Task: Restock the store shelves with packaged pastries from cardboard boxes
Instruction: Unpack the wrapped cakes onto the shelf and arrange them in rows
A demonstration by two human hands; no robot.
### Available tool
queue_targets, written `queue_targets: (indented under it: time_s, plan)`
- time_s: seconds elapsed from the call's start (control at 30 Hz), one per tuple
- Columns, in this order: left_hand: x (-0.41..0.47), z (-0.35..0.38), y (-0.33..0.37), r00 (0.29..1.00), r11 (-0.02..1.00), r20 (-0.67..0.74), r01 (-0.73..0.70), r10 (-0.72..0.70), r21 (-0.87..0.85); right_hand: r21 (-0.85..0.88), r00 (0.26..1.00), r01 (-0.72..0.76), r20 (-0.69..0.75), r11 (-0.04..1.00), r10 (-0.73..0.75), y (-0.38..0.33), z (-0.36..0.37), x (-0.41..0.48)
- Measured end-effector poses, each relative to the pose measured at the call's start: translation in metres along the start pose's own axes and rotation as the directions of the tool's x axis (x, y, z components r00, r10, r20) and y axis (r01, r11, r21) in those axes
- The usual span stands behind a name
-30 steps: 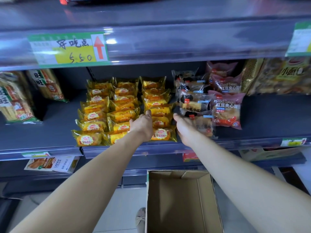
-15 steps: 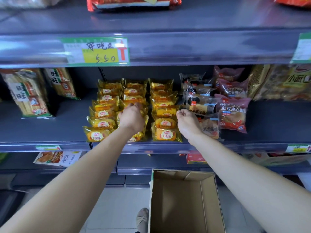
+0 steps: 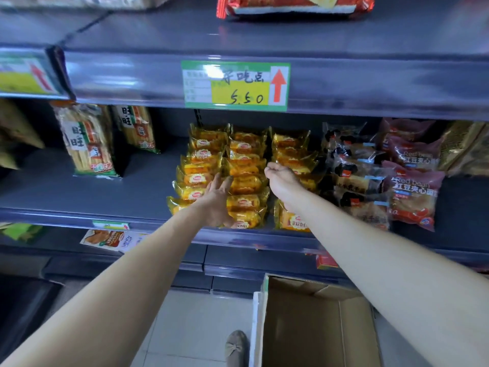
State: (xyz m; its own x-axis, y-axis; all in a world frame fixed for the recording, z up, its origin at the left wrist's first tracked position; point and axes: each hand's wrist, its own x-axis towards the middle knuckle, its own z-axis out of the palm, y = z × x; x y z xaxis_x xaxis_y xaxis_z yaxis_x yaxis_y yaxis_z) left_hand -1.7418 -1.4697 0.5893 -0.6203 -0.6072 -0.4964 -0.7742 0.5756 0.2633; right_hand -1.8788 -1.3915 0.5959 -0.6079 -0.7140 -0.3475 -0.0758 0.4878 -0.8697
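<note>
Yellow-wrapped pastry packs (image 3: 244, 165) lie in three rows on the middle shelf (image 3: 79, 192). My left hand (image 3: 215, 201) rests flat with fingers spread between the left and middle rows, holding nothing. My right hand (image 3: 281, 181) reaches over the right row with its fingers curled inward; no pack is visibly gripped. A brown cardboard box (image 3: 315, 327) stands open on the floor below the shelf, and its visible inside holds nothing.
Dark pastry packs (image 3: 354, 173) and red bean bread bags (image 3: 414, 192) lie right of the yellow rows. Tall cracker bags (image 3: 87, 141) stand at the left. A 5.50 price tag (image 3: 235, 86) hangs on the upper shelf edge. My shoe (image 3: 235, 348) is beside the box.
Both hands have moved deeper over the yellow packs. My left hand has flattened with fingers spread. The view has shifted left, moving the shelf contents rightward in frame.
</note>
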Motion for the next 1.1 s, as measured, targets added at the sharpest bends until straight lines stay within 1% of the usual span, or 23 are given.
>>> queue_targets:
  time_s: [0.07,0.17,0.23,0.3,0.37,0.47,0.53,0.63,0.73,0.8,0.87,0.93,1.03,1.1]
  plan:
    - [0.005,-0.002,-0.003,0.999,0.999,0.010,-0.036,0.035,0.022,-0.153,0.999,0.054,0.005,0.987,-0.054,-0.007,0.004,0.011]
    - [0.011,-0.003,-0.007,0.996,0.989,0.012,-0.087,0.086,0.123,-0.424,0.987,0.162,0.086,0.891,-0.139,-0.015,0.009,0.025]
    - [0.015,-0.003,-0.009,0.995,0.979,0.016,-0.105,0.103,0.174,-0.537,0.979,0.194,0.161,0.821,-0.126,-0.015,0.013,0.033]
    - [0.019,-0.003,-0.012,0.994,0.970,-0.011,-0.102,0.107,0.222,-0.614,0.979,0.183,0.189,0.768,-0.083,-0.012,0.018,0.037]
    - [0.020,-0.003,-0.015,0.993,0.957,-0.047,-0.087,0.104,0.277,-0.625,0.977,0.187,0.199,0.758,-0.078,-0.010,0.022,0.039]
    - [0.020,-0.004,-0.018,0.994,0.946,-0.049,-0.080,0.101,0.315,-0.560,0.980,0.174,0.176,0.810,-0.089,-0.009,0.025,0.039]
    - [0.019,-0.004,-0.018,0.994,0.948,-0.049,-0.077,0.097,0.309,-0.526,0.990,0.138,0.102,0.839,-0.099,-0.010,0.023,0.036]
    - [0.015,-0.001,-0.018,0.994,0.947,-0.069,-0.061,0.087,0.316,-0.491,0.998,0.037,-0.020,0.870,-0.054,-0.014,0.018,0.029]
    - [0.010,0.006,-0.017,0.991,0.948,-0.107,-0.043,0.081,0.314,-0.545,0.995,-0.038,-0.097,0.837,-0.018,-0.014,0.016,0.021]
    - [0.009,0.010,-0.015,0.987,0.957,-0.129,-0.051,0.092,0.287,-0.582,0.996,-0.055,-0.085,0.811,0.007,-0.012,0.018,0.016]
    - [0.009,0.011,-0.013,0.980,0.953,-0.157,-0.068,0.119,0.295,-0.596,0.999,-0.038,-0.019,0.802,0.033,-0.008,0.022,0.013]
    - [0.009,0.011,-0.013,0.974,0.946,-0.176,-0.083,0.144,0.313,-0.600,0.999,-0.027,0.013,0.799,0.044,-0.005,0.023,0.010]
    - [0.009,0.010,-0.015,0.974,0.946,-0.176,-0.084,0.144,0.313,-0.595,0.999,-0.032,0.002,0.803,0.042,-0.003,0.023,0.009]
    - [0.009,0.011,-0.015,0.977,0.946,-0.163,-0.079,0.135,0.314,-0.602,1.000,-0.026,-0.022,0.798,0.016,-0.004,0.021,0.008]
